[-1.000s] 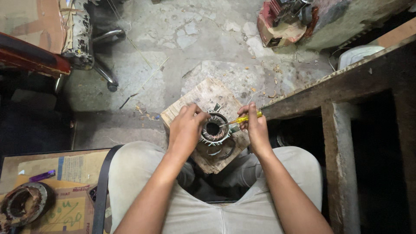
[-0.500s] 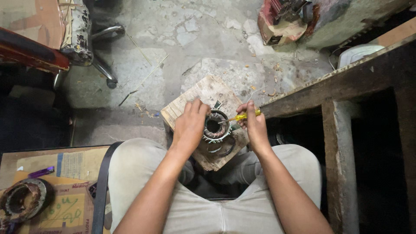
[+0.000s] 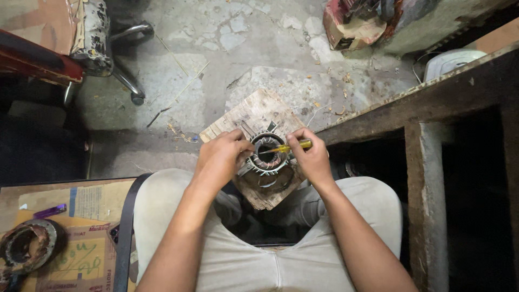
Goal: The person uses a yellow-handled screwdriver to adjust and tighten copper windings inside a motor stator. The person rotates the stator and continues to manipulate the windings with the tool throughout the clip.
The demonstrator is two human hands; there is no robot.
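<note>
A worn wooden board point(image 3: 254, 116) lies at frame centre, between the knees. On it sits a round motor stator point(image 3: 268, 155) with copper windings. The left hand point(image 3: 220, 158) grips the stator's left rim; the right hand point(image 3: 311, 157), just apart, pinches a yellow-handled screwdriver point(image 3: 289, 147) pointing into the ring.

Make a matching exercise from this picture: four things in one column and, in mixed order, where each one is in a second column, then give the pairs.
Things
1. screwdriver
2. ring-shaped metal part
3. wooden board
4. rusty ring

Places
A. on the cardboard at lower left
B. on the wooden board, between the hands
C. in the right hand
D. on the floor in front of the knees

Pairs: 1-C, 2-B, 3-D, 4-A
</note>
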